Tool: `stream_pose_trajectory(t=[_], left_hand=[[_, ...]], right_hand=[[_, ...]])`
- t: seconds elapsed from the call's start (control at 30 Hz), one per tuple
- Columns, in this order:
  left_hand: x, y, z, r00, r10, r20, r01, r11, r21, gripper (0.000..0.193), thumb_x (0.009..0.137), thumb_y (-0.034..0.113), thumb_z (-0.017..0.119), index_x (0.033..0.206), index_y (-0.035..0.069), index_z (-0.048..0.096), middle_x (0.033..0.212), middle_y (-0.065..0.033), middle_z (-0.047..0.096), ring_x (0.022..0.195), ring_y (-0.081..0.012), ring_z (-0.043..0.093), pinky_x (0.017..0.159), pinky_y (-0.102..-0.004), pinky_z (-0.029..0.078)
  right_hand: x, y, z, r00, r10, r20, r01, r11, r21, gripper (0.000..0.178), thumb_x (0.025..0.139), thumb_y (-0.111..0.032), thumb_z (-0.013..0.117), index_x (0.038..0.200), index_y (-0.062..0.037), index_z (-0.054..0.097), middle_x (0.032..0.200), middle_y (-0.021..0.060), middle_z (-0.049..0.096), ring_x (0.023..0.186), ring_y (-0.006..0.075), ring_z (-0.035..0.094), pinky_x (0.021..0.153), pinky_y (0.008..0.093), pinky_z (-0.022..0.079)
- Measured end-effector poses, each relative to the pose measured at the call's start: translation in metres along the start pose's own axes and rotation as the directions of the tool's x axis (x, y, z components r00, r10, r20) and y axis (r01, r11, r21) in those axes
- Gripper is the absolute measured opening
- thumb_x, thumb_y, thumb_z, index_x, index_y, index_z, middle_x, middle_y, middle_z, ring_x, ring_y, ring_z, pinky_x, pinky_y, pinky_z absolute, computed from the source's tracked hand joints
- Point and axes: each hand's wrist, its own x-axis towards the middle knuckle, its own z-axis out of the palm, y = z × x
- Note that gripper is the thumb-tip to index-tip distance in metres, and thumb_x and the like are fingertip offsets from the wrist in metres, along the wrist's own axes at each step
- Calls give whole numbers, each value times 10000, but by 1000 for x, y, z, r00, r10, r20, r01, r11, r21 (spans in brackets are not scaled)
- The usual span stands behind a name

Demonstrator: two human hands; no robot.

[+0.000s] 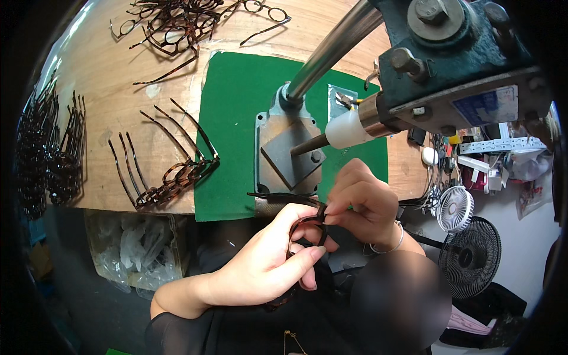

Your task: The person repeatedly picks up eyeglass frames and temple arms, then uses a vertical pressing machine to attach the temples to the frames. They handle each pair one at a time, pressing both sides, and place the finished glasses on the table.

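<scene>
My left hand (263,257) is closed around a dark tortoiseshell eyeglass frame (323,236), held in the air in front of the bench edge. One temple (275,196) sticks out to the left above my fingers. My right hand (364,204) pinches the frame's corner, near where that temple joins the rim. Its fingertips hide the hinge and anything small between them. Just beyond my hands stands a press with a dark green head (455,65), a steel column (334,50) and a diamond-shaped metal plate (290,157) on its base.
A green mat (231,118) lies under the press on the wooden bench (106,53). Several tortoiseshell frames (177,177) rest at the mat's left edge, with heaps farther left and back. Pliers (343,100) lie behind the press. Fans (470,257) stand at right; a bin (97,260) of plastic bags sits below.
</scene>
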Motion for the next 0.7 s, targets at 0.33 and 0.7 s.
stream_pose_trajectory(t=[0.33,0.7], left_hand=[[-1,1,-2,999,-34,21,31,991,134,408,868,-18,404,1230,18,221,1010,-176,500,645,-114,565,638,-231,475],[-2,2,-2,999,-15,31,13,996,86,417,867,-13,410,1235,26,217,1008,-199,507,646,-123,568,653,-255,489]], right_hand=[[3,-7,-1,997,-64,48,70,987,-143,159,658,-102,722,751,-86,594,719,7,567,659,189,479,580,279,406],[2,-6,0,999,43,8,-43,998,50,132,679,-88,716,739,-73,599,720,7,573,671,170,487,599,269,402]])
